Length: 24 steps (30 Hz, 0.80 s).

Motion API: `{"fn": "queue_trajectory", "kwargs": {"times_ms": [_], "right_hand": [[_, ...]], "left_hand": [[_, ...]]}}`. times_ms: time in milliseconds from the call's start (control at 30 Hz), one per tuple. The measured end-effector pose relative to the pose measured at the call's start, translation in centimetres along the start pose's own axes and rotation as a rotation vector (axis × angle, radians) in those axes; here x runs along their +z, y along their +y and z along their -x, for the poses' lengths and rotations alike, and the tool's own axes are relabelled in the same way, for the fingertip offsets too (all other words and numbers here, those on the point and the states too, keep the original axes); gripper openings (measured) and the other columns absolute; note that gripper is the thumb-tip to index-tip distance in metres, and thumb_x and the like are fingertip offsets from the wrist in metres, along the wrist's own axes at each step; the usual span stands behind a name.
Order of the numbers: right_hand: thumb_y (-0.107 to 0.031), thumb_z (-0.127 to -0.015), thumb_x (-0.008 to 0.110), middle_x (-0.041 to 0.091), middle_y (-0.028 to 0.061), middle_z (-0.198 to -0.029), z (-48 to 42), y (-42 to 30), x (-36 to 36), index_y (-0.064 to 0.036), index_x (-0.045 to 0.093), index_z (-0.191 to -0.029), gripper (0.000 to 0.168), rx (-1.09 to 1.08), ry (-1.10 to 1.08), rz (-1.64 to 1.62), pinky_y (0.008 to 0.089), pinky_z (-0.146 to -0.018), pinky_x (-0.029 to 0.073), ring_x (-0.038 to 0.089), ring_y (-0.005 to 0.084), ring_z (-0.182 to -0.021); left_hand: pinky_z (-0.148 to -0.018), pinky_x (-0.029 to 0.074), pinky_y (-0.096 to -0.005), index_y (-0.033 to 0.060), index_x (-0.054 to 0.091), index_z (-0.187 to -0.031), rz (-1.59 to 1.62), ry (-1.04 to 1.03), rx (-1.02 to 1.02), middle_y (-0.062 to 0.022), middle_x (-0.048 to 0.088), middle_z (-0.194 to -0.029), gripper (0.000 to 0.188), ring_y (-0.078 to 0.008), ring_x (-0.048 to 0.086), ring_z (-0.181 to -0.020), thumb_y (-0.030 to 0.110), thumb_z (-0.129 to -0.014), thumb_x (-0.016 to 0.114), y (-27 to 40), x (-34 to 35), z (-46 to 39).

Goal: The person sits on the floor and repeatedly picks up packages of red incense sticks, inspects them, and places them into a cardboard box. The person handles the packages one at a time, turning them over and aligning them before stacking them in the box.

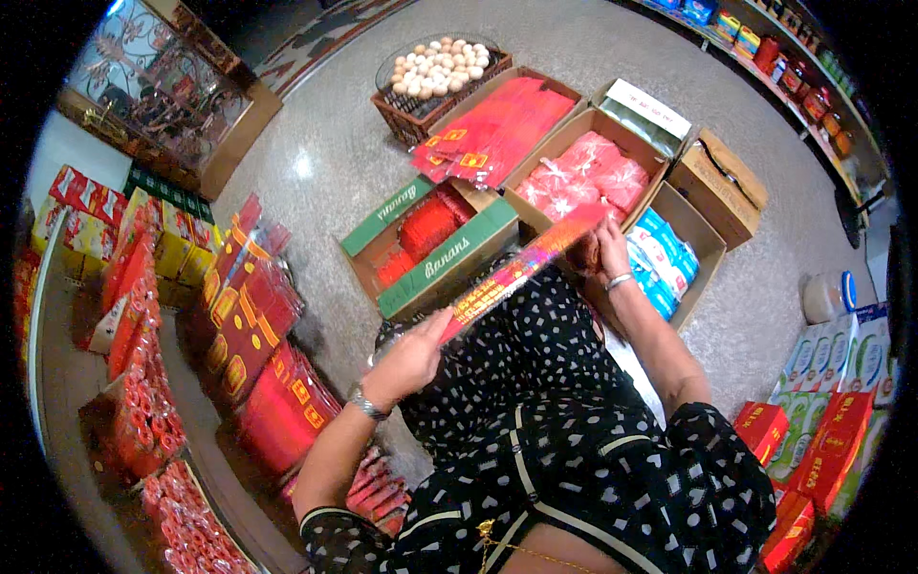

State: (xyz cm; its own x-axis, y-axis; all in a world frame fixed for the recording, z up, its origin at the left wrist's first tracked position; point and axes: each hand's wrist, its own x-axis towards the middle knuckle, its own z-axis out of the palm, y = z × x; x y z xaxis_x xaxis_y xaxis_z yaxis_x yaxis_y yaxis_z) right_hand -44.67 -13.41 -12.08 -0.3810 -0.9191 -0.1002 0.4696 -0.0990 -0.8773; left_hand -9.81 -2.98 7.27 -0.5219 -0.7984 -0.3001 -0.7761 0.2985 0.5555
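A long, flat red packet (523, 265) with gold print slants across my lap. My left hand (412, 355) grips its lower end. At the upper end, my right hand (608, 247) has its fingers around the edge, partly hidden behind the packet. Just beyond my knees stands an open green and brown carton (470, 247) holding red bundles (430, 229). Near my right hand is a cardboard box (538, 208) of pink bundles in clear plastic (584, 172). Blue and white packs (660, 255) fill another open box (706, 276) beside my right forearm.
Behind these, flat red packets (502, 122) overfill a box, next to a basket of eggs (441, 68). Stacked red packets (290, 402) and wrapped red rolls (143, 402) line my left. Boxed goods (817, 359) stand at right, below a curved shelf (782, 93) of bottles.
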Motion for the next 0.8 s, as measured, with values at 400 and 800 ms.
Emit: {"fn": "queue_trajectory", "kwargs": {"times_ms": [400, 800], "right_hand": [[-0.017, -0.065, 0.06, 0.054, 0.0065, -0.098, 15.7, -13.0, 18.0, -0.012, 0.059, -0.099, 0.034, -1.339, -0.969, 0.691, 0.0404, -0.072, 0.04, 0.053, 0.0227, -0.088], [-0.014, -0.069, 0.055, 0.059, 0.0081, -0.084, -4.6, -23.2, 24.3, -0.014, 0.061, -0.101, 0.032, -1.474, -0.227, 0.744, 0.0383, -0.072, 0.043, 0.054, 0.0284, -0.081]], "left_hand": [[-0.084, 0.049, -0.0313, 0.0005, 0.037, -0.13, 1.456, 0.178, 0.26, -0.0099, 0.057, -0.111, 0.063, -0.0199, 0.057, -0.1, 0.009, -0.074, 0.065, 2.0, -2.2, -0.3], [-0.089, 0.045, -0.0353, -0.0025, 0.039, -0.127, 1.342, 0.129, 0.199, -0.0129, 0.055, -0.116, 0.068, -0.0235, 0.055, -0.104, 0.014, -0.068, 0.069, 7.5, -3.0, 5.0]]}}
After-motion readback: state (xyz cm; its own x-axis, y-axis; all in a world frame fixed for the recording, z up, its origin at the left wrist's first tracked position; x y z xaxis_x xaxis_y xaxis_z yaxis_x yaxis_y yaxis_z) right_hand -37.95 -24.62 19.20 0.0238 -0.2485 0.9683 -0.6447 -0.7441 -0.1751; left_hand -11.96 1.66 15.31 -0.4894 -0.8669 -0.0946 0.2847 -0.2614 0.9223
